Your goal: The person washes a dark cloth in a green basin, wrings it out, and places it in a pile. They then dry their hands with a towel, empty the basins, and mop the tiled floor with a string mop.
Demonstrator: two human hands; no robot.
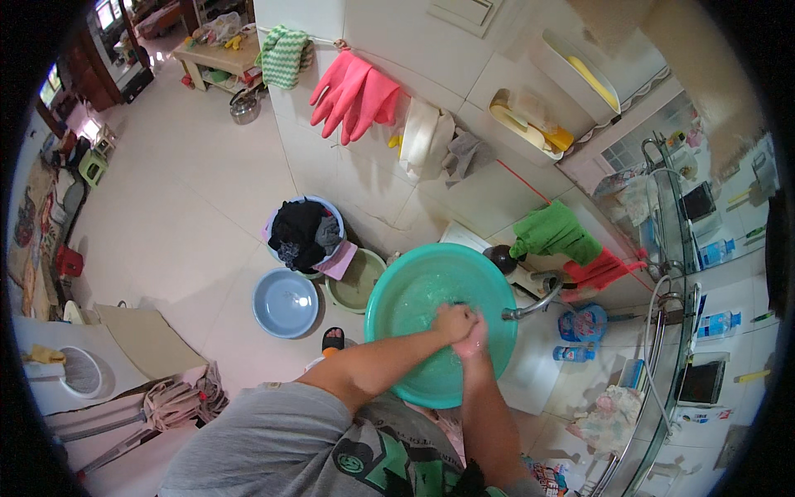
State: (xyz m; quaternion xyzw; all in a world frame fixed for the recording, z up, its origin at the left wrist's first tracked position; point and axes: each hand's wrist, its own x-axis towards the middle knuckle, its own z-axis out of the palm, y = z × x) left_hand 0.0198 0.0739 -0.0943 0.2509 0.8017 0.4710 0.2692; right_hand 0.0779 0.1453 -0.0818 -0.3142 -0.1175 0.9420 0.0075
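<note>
My left hand [452, 322] and my right hand [472, 340] are pressed together above the large green plastic basin [379, 366]. Their fingers are curled against each other. A small dark edge shows just beyond the knuckles of my left hand; I cannot tell whether it is something held. Water [422, 286] with ripples and bubbles lies in the basin. The curved metal faucet [540, 301] points over the basin's right rim, close to my right hand.
Left of the basin stand a tub of dark clothes [298, 233], an olive basin [354, 292] and a blue basin [284, 304]. Pink rubber gloves [354, 96] and a green cloth [553, 233] hang along the wall. Bottles [574, 354] stand right of the faucet, near a glass shelf [667, 348].
</note>
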